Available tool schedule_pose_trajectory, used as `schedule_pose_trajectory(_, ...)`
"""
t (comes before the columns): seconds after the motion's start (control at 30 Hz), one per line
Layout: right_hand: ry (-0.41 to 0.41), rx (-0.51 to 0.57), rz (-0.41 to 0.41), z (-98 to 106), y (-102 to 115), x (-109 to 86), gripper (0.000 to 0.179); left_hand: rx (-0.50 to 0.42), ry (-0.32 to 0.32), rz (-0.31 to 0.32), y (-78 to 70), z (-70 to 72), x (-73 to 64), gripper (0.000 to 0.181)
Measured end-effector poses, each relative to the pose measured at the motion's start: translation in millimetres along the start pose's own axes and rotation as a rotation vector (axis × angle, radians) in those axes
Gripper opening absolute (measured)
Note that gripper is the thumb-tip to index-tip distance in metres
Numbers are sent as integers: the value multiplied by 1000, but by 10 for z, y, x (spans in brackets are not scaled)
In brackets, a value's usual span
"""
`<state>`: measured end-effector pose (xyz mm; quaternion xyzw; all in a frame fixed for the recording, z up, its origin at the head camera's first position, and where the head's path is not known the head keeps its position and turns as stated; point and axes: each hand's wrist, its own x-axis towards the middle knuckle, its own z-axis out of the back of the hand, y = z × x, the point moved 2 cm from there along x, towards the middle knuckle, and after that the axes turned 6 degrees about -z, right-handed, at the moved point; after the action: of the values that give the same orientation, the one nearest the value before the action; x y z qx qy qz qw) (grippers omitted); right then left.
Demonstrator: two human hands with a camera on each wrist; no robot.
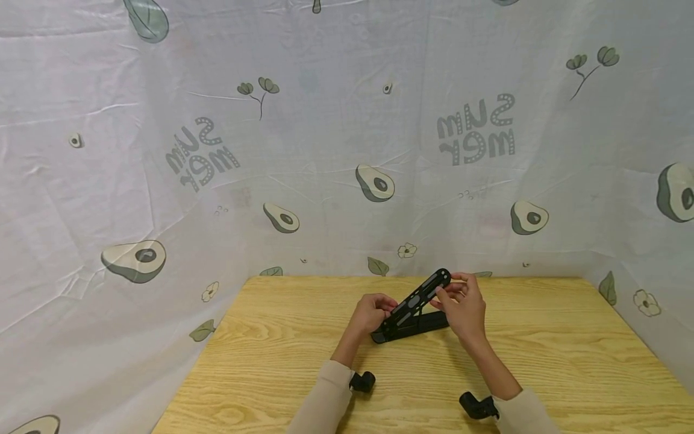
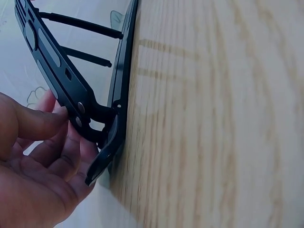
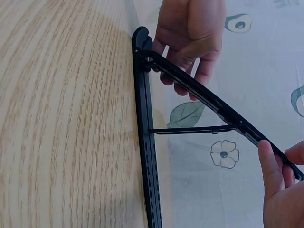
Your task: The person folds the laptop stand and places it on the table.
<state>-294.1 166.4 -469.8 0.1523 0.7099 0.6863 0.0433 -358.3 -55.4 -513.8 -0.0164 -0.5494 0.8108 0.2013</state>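
A black folding laptop stand [image 1: 414, 300] stands on the table, its upper arm raised at a slant above the long base [image 3: 142, 109]. Thin struts [image 2: 88, 26] span the gap between arm and base. My left hand [image 1: 371, 313] pinches the hinged lower end of the arm, thumb on the near face and fingers behind, as the left wrist view shows. At the raised far end, my right hand [image 1: 466, 310] holds the arm's tip between thumb and fingers. In the right wrist view the right hand [image 3: 289, 199] is partly cut off by the frame edge.
The stand's base lies on a light wooden table [image 1: 260, 361]. Behind and beside the table hangs a pale curtain [image 1: 325, 150] printed with avocados, leaves and lettering. Black wrist mounts [image 1: 363, 381] stick out from both sleeves over the tabletop.
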Motion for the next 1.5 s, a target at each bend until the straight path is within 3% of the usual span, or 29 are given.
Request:
schedule_pose_trajectory(0.53,31,31,-42,-43,45,-85,44,-4,71,16,43,101,89,28)
schedule_pose_trajectory(1.13,5,23,-67,-50,44,-174,41,4,161,-37,60,153,124,25)
schedule_pose_trajectory(1.3,8,28,-72,-62,54,-197,40,-13,183,-6,94,174,161,26)
schedule_pose_trajectory(1.5,21,47,-85,-87,50,-213,36,16,194,-21,119,195,221,26)
